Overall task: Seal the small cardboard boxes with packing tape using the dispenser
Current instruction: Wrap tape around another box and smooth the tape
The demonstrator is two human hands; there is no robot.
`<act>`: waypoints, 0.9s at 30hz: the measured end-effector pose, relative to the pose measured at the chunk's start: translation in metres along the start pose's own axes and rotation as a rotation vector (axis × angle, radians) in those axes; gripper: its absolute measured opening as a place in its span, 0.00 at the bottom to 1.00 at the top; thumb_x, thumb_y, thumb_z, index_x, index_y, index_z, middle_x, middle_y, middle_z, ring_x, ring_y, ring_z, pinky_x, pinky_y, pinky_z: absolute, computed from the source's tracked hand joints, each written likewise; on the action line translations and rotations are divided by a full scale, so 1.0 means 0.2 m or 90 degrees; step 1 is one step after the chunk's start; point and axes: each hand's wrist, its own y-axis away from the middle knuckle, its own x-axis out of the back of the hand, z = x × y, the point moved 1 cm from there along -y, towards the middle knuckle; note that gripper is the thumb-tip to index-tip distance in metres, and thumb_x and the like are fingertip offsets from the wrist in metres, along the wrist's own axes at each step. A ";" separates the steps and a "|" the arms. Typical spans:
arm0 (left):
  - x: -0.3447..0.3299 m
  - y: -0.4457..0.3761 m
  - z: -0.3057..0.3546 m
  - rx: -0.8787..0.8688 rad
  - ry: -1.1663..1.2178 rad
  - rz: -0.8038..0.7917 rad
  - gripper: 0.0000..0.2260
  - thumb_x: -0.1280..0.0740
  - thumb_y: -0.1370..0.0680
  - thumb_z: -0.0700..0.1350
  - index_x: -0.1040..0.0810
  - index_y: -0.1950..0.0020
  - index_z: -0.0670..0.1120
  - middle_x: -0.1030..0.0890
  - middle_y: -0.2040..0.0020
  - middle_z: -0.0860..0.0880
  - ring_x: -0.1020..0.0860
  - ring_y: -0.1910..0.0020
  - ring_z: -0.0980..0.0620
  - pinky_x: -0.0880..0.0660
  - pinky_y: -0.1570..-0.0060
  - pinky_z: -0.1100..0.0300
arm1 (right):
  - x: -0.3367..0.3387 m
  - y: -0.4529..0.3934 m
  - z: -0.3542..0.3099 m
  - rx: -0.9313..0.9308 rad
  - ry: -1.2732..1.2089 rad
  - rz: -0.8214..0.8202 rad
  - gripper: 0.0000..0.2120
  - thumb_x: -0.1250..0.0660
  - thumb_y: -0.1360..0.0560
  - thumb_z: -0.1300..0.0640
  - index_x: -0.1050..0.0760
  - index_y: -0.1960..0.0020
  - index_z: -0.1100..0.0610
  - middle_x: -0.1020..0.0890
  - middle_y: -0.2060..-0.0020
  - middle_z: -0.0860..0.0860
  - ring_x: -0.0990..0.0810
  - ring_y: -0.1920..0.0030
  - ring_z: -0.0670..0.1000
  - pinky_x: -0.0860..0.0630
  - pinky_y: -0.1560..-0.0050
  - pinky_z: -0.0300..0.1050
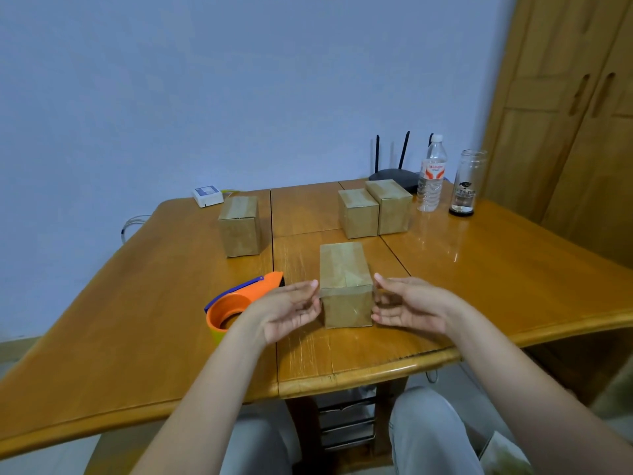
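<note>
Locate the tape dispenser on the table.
In the head view, the orange tape dispenser lies on the wooden table, just left of the left hand.

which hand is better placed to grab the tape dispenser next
Left, probably. The orange tape dispenser lies on the table just beside the left hand, while the right hand is across the near cardboard box.

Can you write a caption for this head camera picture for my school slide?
Two open hands, left hand and right hand, flank a small cardboard box beside the orange tape dispenser.
</note>
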 end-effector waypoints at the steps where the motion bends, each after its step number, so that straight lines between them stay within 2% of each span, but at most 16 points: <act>1: 0.01 0.00 0.00 0.003 0.002 -0.003 0.20 0.28 0.27 0.35 0.24 0.35 0.35 0.21 0.38 0.36 0.21 0.54 0.49 0.18 0.60 0.58 | 0.00 0.01 0.00 -0.023 0.018 -0.002 0.19 0.30 0.23 0.53 0.26 0.36 0.63 0.20 0.45 0.63 0.15 0.49 0.63 0.16 0.52 0.55; 3: 0.02 -0.01 -0.01 0.009 -0.001 -0.003 0.19 0.27 0.28 0.35 0.22 0.37 0.36 0.20 0.41 0.37 0.21 0.55 0.49 0.18 0.60 0.58 | 0.00 0.02 0.01 -0.063 0.010 -0.018 0.18 0.32 0.21 0.53 0.27 0.37 0.63 0.20 0.44 0.68 0.15 0.48 0.66 0.16 0.50 0.59; 6: 0.02 -0.01 -0.01 0.015 -0.016 0.005 0.20 0.27 0.28 0.36 0.22 0.36 0.37 0.19 0.44 0.39 0.21 0.58 0.50 0.18 0.59 0.57 | -0.01 0.03 0.01 -0.080 -0.085 -0.047 0.16 0.32 0.21 0.59 0.28 0.37 0.66 0.21 0.45 0.71 0.16 0.47 0.68 0.16 0.53 0.60; 9: 0.01 -0.01 -0.02 0.018 0.001 0.006 0.22 0.26 0.29 0.36 0.22 0.35 0.38 0.19 0.42 0.39 0.21 0.59 0.50 0.17 0.57 0.56 | -0.01 0.03 0.01 -0.065 -0.153 -0.053 0.15 0.30 0.26 0.65 0.26 0.41 0.67 0.21 0.47 0.67 0.14 0.52 0.64 0.15 0.58 0.55; 11: 0.01 -0.02 -0.03 0.016 0.007 0.009 0.23 0.26 0.29 0.36 0.22 0.34 0.38 0.19 0.41 0.39 0.20 0.57 0.49 0.17 0.57 0.56 | 0.00 0.02 0.01 -0.054 -0.151 -0.051 0.15 0.29 0.29 0.67 0.24 0.43 0.68 0.20 0.51 0.64 0.15 0.54 0.59 0.15 0.59 0.50; 15: 0.01 -0.02 -0.06 0.005 0.037 0.017 0.24 0.27 0.30 0.34 0.23 0.34 0.39 0.20 0.41 0.39 0.19 0.58 0.49 0.18 0.56 0.56 | 0.03 0.01 0.01 -0.052 -0.144 -0.024 0.24 0.30 0.32 0.72 0.25 0.36 0.69 0.18 0.56 0.60 0.18 0.56 0.53 0.16 0.61 0.45; 19: 0.01 -0.02 -0.06 -0.007 0.029 0.017 0.25 0.27 0.30 0.34 0.23 0.33 0.39 0.20 0.41 0.38 0.20 0.57 0.49 0.17 0.56 0.56 | 0.04 0.01 0.00 -0.034 -0.150 0.010 0.24 0.31 0.33 0.73 0.25 0.37 0.70 0.16 0.54 0.62 0.17 0.53 0.54 0.15 0.57 0.47; 23: 0.02 -0.01 -0.04 -0.017 0.013 0.019 0.25 0.27 0.30 0.33 0.24 0.33 0.38 0.20 0.38 0.37 0.19 0.56 0.48 0.17 0.57 0.57 | 0.04 0.01 -0.03 0.021 -0.181 0.058 0.18 0.33 0.28 0.76 0.25 0.38 0.70 0.20 0.46 0.65 0.18 0.48 0.58 0.15 0.59 0.49; 27: 0.01 0.00 -0.03 -0.018 0.005 0.019 0.23 0.28 0.29 0.33 0.24 0.34 0.37 0.17 0.45 0.38 0.17 0.60 0.49 0.18 0.59 0.57 | 0.04 0.03 -0.07 0.088 -0.081 0.129 0.16 0.31 0.28 0.77 0.22 0.42 0.67 0.19 0.47 0.65 0.17 0.48 0.59 0.16 0.54 0.46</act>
